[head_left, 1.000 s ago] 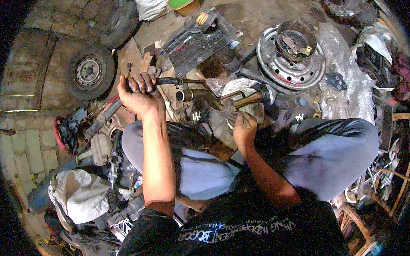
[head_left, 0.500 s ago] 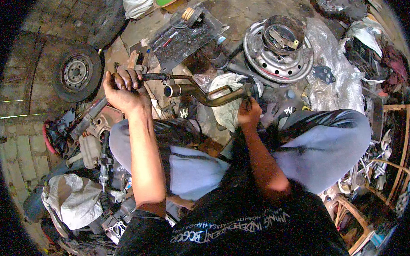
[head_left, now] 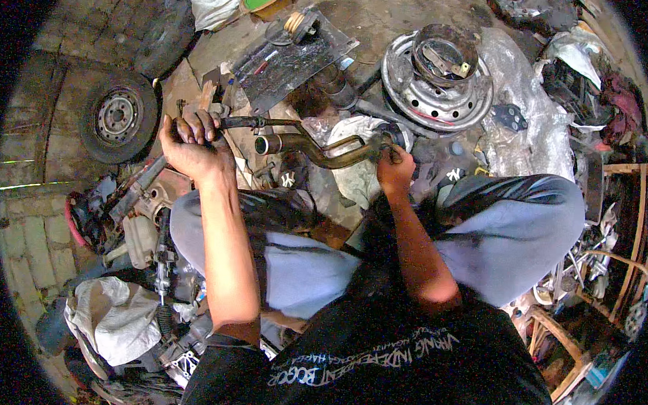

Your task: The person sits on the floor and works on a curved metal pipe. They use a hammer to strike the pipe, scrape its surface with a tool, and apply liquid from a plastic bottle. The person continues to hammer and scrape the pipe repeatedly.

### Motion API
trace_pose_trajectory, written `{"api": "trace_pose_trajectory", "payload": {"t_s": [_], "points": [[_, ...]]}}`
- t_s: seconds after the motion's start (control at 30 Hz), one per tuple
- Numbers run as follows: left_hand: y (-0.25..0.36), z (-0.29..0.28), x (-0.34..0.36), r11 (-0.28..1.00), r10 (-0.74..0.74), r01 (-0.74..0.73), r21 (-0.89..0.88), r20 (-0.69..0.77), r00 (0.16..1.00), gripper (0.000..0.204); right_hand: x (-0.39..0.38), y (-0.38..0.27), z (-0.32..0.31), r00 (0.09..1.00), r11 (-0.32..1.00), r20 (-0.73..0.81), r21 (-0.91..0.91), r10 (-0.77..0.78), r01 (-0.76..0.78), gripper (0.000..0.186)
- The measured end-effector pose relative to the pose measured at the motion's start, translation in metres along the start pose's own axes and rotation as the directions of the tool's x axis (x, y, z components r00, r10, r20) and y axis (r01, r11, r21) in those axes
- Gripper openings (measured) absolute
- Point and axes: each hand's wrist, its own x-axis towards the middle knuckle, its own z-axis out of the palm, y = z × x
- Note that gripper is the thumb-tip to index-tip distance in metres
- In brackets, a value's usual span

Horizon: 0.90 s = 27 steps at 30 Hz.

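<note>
A bent, brownish metal pipe with a wide round mouth at its left end is held up across my lap. A thinner tube runs along it and leads left into a black hose. My left hand, its fingers blackened with grime, is wrapped round the end of that hose. At the pipe's right end, my right hand is closed, fingertips pressed against the dark end piece. Whether those fingertips pinch something small there cannot be made out. A whitish cloth or bag lies on the floor beneath the pipe.
Beyond the pipe lie a bare steel wheel rim and a dark flat board with small parts on it. A tyred wheel stands at the left. Metal parts and a white sack crowd my left; a wooden frame is at right.
My right hand has moved up slightly against the pipe's right end. The left hand keeps its hold on the hose. The whole view has shifted a little.
</note>
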Motion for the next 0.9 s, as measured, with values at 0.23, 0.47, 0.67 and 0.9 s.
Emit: {"api": "trace_pose_trajectory", "payload": {"t_s": [0.23,0.47,0.67,0.9], "points": [[-0.010,0.013,-0.010,0.999,0.052,-0.052,-0.012,0.038,0.998,0.046,0.001,0.014,0.009,0.991,0.980,-0.056,-0.164,-0.122,0.112,0.026],[-0.007,-0.001,-0.013,0.998,-0.028,0.037,-0.047,0.172,0.985,0.051,-0.005,-0.009,0.015,0.991,0.995,-0.088,-0.028,-0.096,0.094,0.030],[-0.001,0.009,-0.034,0.997,-0.034,0.036,-0.074,0.029,0.999,0.057,-0.027,-0.032,0.023,0.977,0.996,0.212,-0.076,-0.031,0.048,0.023],[-0.001,-0.028,-0.024,0.999,-0.002,0.018,-0.046,0.334,0.943,0.058,-0.015,0.011,0.042,0.927,0.937,-0.148,0.003,-0.345,0.349,0.020]]}}
